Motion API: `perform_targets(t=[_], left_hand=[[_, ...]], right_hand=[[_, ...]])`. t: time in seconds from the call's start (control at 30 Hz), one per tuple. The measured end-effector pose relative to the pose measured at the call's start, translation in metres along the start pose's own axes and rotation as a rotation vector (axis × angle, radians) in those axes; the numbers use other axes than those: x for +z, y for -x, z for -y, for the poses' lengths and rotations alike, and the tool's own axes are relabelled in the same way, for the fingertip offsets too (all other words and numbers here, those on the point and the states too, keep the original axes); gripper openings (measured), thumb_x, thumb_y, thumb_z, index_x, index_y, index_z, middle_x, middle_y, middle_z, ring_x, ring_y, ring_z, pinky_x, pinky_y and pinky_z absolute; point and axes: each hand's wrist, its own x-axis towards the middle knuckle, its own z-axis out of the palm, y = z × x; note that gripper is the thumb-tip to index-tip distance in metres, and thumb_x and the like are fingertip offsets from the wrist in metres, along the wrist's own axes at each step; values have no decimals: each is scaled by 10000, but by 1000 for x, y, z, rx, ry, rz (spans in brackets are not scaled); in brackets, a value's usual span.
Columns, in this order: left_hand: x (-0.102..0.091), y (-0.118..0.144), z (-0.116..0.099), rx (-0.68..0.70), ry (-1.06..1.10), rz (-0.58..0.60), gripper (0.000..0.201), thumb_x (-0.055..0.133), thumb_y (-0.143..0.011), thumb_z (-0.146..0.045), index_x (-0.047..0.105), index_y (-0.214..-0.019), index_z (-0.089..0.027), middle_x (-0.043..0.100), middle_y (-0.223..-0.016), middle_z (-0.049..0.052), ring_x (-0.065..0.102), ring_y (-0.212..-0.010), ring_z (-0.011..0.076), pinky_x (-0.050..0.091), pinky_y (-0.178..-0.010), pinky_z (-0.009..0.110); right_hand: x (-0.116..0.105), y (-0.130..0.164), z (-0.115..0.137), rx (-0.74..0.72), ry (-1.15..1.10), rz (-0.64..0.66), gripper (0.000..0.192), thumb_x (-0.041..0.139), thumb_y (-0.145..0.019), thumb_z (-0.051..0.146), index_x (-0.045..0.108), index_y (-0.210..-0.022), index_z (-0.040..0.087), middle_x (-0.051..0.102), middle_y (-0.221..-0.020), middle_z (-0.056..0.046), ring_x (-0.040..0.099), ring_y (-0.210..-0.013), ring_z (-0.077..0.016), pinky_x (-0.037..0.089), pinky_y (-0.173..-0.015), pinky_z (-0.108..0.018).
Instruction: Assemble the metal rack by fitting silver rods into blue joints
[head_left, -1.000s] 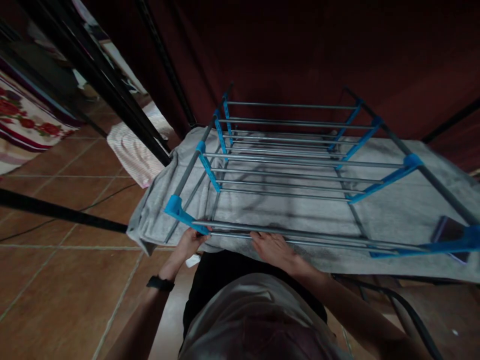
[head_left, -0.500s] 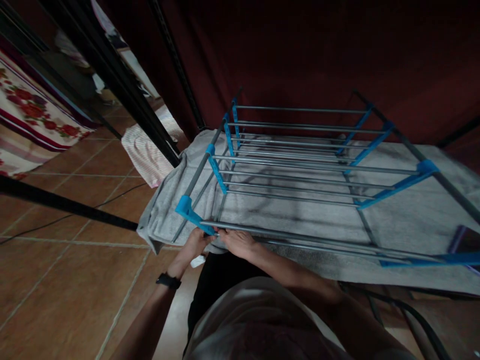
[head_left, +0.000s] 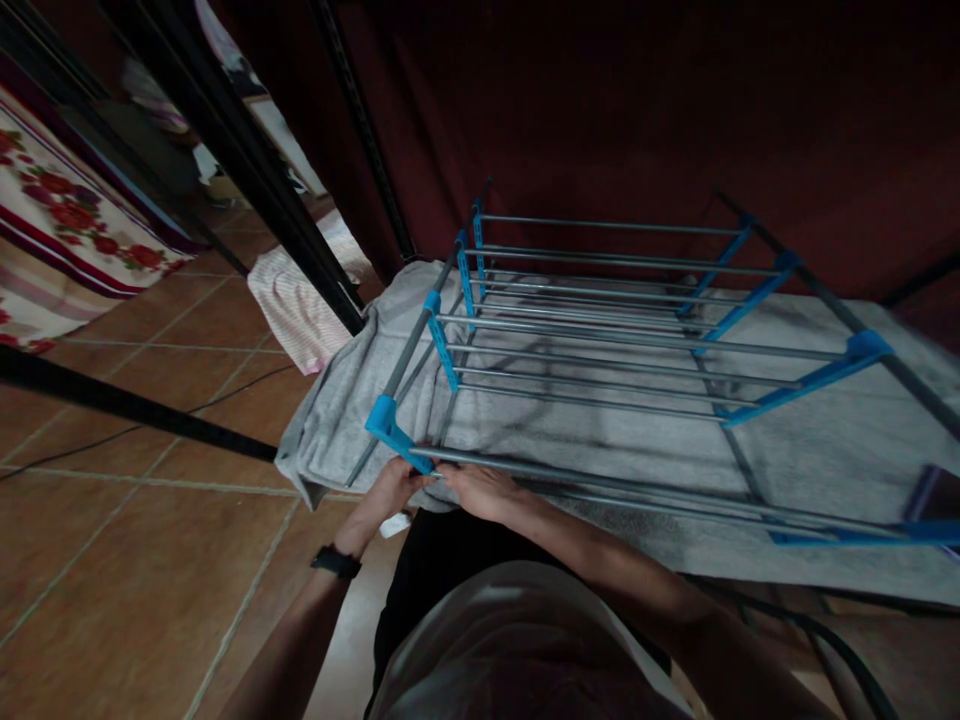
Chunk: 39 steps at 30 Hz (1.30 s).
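A rack (head_left: 622,345) of thin grey metal rods and blue plastic brackets, like a shoe rack, lies across a grey blanket in front of me. At its near left corner, my left hand (head_left: 401,487) is closed, its fingers at the lower end of the blue bracket (head_left: 401,440). Right beside it, my right hand (head_left: 478,488) has its fingers wrapped at the end of the lower near rod (head_left: 637,508). The fingertips of both hands nearly meet and are partly hidden. Just above my right hand runs the upper near rod (head_left: 600,482), joined to the same bracket.
The grey blanket (head_left: 825,450) covers a raised surface with dark metal posts (head_left: 247,160) at its left. Behind hangs a dark red cloth (head_left: 637,110). On the tiled floor (head_left: 135,580) lie a black cable (head_left: 210,403) and a striped cloth (head_left: 296,310). A flowered blanket (head_left: 67,220) hangs far left.
The rack's near left bracket has shifted slightly right and down against my hands. Both hands keep nearly the same place, and the view has turned a little.
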Motion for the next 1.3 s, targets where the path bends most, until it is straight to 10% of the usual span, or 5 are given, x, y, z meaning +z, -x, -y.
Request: perform_targets(t=[1.3], left_hand=[[3,-1,4,4,-14,-1,158,665,-802,-289,742,-886,-180,751,-954,80,684,-980,278,559,-947,446]], right_hand=[[-39,13,28,-54,38,-77,530,307,-1038,162,418,-1537,303,639,-1412,-56,666,-1196,-228,531,-1015,-412]])
